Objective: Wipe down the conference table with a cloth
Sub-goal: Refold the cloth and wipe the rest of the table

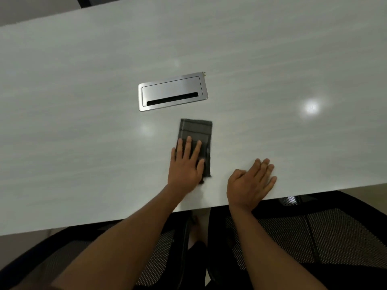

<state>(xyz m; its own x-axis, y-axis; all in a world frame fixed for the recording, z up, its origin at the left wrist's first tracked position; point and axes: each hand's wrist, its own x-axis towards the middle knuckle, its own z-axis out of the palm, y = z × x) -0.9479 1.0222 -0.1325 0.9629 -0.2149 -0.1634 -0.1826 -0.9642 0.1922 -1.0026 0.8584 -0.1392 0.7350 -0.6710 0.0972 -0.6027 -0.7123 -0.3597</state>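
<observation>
Dark grey folded cloth (195,143) flat on table (83,80); left hand (186,164) spread atop; right hand (251,185) spread, empty.

Left hand (185,166): palm down, fingers extended and slightly spread, pointing away from the body, forearm bare and reaching forward. Right hand (250,186): palm down, flat, fingers together and angled up-right, thumb set apart, forearm bare. Hands near, not touching.

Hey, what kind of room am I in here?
Probably an office meeting room: a long pale wood-grain table with a brushed-metal cable hatch set into it, and black mesh office chairs pushed up along its near edge.
</observation>
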